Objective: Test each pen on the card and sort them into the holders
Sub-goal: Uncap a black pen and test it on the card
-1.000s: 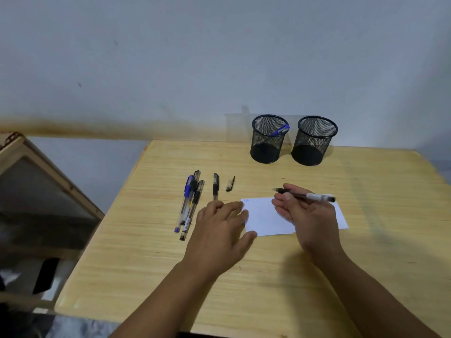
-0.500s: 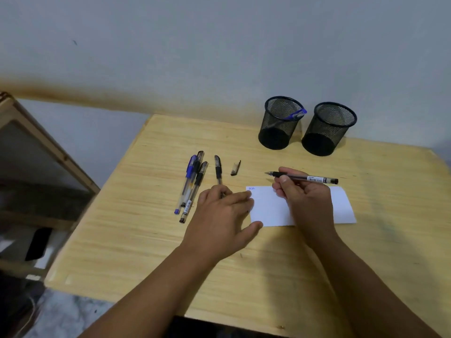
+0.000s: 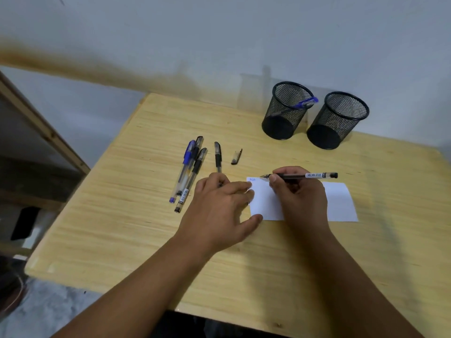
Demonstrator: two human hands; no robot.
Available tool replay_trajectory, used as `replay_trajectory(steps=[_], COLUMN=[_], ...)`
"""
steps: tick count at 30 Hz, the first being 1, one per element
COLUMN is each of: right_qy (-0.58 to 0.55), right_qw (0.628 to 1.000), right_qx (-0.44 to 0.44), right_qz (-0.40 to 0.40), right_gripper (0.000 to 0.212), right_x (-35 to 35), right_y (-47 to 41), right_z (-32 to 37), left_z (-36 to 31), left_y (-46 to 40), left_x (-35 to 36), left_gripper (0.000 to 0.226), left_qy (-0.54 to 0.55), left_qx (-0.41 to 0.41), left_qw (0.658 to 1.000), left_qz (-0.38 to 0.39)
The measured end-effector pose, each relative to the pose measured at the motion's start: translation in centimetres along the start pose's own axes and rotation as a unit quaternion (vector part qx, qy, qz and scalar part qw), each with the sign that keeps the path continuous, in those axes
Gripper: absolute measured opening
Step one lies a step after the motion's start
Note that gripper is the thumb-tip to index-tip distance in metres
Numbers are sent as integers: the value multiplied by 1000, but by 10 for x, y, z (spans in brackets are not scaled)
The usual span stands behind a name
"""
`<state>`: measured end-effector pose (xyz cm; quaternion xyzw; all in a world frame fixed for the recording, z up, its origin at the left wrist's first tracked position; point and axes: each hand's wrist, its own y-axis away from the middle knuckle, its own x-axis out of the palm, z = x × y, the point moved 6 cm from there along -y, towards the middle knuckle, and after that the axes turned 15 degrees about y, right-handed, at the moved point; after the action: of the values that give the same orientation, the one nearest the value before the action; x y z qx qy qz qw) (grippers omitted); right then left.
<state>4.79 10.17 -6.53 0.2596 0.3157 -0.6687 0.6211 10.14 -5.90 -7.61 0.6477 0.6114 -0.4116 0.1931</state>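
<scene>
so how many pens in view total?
6. One in the right hand, over the card. Three bunched left of the left hand, one single beside them. One blue-capped in the left holder. More could hide under the hands.

Six pens [image 3: 302, 176], two holders [image 3: 285, 111], one card [image 3: 339, 203]

A single head-worn camera looked forward and steeply down from just above the person's forearms, close to the wooden tabletop [image 3: 366, 252]. It faced the pale wall [image 3: 219, 32] behind, which filled the upper third. Wide-angle bending curved the edges. The hands sat near the centre, and floor showed at lower left. No second view existed.
</scene>
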Motion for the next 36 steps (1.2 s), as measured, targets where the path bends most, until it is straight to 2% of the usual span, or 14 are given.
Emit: replay_trajectory(steps=[4, 11, 36], right_qy=[23, 40, 36], right_qw=[1000, 999, 999], right_qx=[-9, -9, -1], right_qz=[4, -5, -15], right_gripper=[21, 6, 5], right_x=[5, 8, 7], right_y=[-3, -3, -3], right_z=[9, 9, 3], left_z=[3, 3, 0], left_y=[-1, -1, -1], left_x=[-9, -11, -10], left_gripper=[41, 41, 44], left_qy=[-9, -7, -24], left_qx=[-13, -18, -29], left_qw=[1000, 1000, 999], left_qz=[-4, -3, 1])
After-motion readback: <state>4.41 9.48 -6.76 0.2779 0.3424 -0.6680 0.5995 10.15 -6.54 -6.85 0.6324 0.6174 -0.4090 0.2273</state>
